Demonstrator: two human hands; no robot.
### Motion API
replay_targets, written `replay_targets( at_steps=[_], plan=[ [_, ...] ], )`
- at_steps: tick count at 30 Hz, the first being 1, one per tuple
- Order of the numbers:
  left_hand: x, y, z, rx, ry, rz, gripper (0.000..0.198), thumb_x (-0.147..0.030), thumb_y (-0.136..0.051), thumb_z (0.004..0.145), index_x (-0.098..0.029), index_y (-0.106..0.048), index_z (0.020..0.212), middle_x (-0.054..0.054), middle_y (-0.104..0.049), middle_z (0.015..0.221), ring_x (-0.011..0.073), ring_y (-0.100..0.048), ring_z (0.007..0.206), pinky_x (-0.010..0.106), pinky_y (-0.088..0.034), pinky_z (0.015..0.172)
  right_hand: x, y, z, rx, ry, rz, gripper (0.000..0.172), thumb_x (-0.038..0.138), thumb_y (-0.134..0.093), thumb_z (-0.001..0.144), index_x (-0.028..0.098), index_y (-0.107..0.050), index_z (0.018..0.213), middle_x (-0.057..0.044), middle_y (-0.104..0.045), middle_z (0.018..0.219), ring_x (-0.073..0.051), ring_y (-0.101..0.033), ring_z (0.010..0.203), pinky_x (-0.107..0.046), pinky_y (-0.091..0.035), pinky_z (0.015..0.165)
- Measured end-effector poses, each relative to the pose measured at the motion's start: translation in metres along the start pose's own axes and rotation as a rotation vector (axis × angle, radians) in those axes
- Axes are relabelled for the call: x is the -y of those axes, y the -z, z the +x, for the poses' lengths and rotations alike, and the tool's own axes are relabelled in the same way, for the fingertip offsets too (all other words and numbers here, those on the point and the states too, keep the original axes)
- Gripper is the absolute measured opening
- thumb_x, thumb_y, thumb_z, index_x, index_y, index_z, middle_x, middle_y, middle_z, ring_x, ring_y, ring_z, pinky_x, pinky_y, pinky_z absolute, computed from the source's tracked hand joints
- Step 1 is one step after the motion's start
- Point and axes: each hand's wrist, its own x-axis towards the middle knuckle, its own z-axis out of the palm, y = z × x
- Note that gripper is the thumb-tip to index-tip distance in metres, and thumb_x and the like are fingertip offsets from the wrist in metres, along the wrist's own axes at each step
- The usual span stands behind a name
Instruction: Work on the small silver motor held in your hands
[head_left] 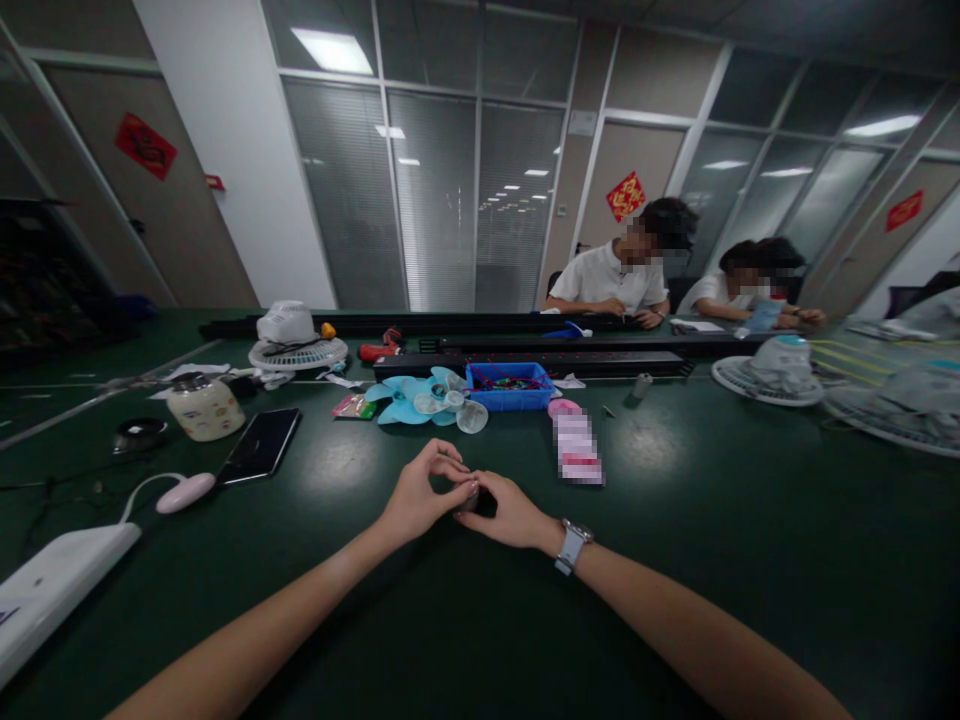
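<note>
Both hands meet low on the green tabletop (720, 520). The right hand (510, 512), a watch (571, 545) on its wrist, cups a small dark part (475, 499). The left hand (418, 497) pinches the same part from above, fingers narrow. What the part is cannot be told.

Left of them lie a white box (60, 580), a pink mouse (185, 492) and a phone (261, 445). Farther off are a jar (204, 407), a blue fan blade (420, 400) and a blue bin (510, 388). Two people (619, 280) sit at the far side.
</note>
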Motion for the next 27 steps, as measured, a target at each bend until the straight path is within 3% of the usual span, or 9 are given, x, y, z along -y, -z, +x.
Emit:
replay_targets(
  at_steps=[7,12,17,27],
  plan=[
    [0.001,0.0005,0.0003,0.062,0.007,-0.044,0.028,-0.022,-0.07,0.078,-0.019,-0.055,0.101,0.006,-0.071,0.098,0.021,-0.07,0.096,0.038,-0.051,0.091,-0.0051,-0.0019,0.0005,0.004,-0.043,0.049,0.033,0.025,-0.072,0.078,0.017,-0.062,0.108,-0.008,-0.065,0.107,-0.022,-0.061,0.098,-0.037,-0.048,0.087],
    [0.0007,0.0002,0.0011,0.048,0.02,-0.046,0.028,-0.025,-0.071,0.077,-0.019,-0.055,0.099,0.006,-0.07,0.099,0.0202,-0.07,0.092,0.037,-0.052,0.089,-0.0052,-0.0021,0.0005,0.008,-0.07,0.094,0.036,0.025,-0.072,0.079,0.018,-0.062,0.113,-0.008,-0.064,0.113,-0.022,-0.06,0.104,-0.039,-0.047,0.092],
    [0.0012,-0.001,0.0006,0.007,0.036,-0.051,0.034,-0.03,-0.074,0.076,-0.02,-0.052,0.099,0.0,-0.072,0.078,0.0199,-0.071,0.081,0.037,-0.052,0.084,-0.0033,-0.0012,0.0009,0.017,-0.037,0.089,0.044,0.026,-0.071,0.08,0.02,-0.058,0.122,-0.008,-0.063,0.118,-0.023,-0.059,0.107,-0.039,-0.047,0.094],
    [0.0025,-0.0064,-0.0008,-0.054,0.074,-0.068,0.04,-0.033,-0.077,0.073,-0.021,-0.046,0.094,-0.003,-0.069,0.068,0.0184,-0.069,0.069,0.031,-0.052,0.07,0.0014,0.001,-0.0007,-0.033,-0.036,0.151,0.03,0.032,-0.069,0.083,0.02,-0.053,0.105,-0.003,-0.065,0.1,-0.017,-0.063,0.088,-0.031,-0.048,0.077]
  ],
)
